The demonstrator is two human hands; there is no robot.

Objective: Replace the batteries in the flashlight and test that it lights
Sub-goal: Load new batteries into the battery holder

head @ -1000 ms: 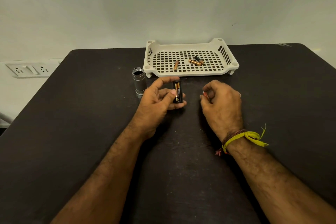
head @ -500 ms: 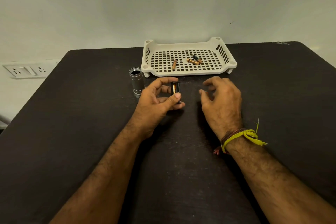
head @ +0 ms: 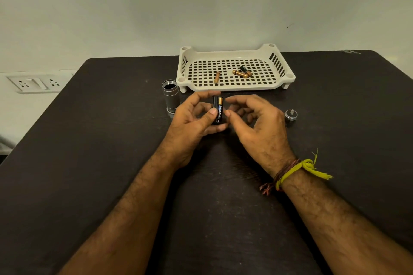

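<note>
Above the table [head: 89, 163], the left hand [head: 192, 123] pinches the battery holder [head: 218, 110]; the right hand [head: 257, 125] curls half-open beside it.

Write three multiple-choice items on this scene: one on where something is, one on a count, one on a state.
1. Where does the flashlight body stand?
A. inside the tray
B. on the table, left of the tray
C. in the right hand

2. How many loose batteries lie in the tray?
A. one
B. three
C. six

3. What is the state of the flashlight body?
A. upright, its top end open
B. lying flat, capped
C. lit

Key:
1 B, it stands on the dark table off the tray's left corner.
2 B, one lies alone and two lie together.
3 A, its dark bore shows at the top, while the left hand has the battery holder in its grip.
</note>
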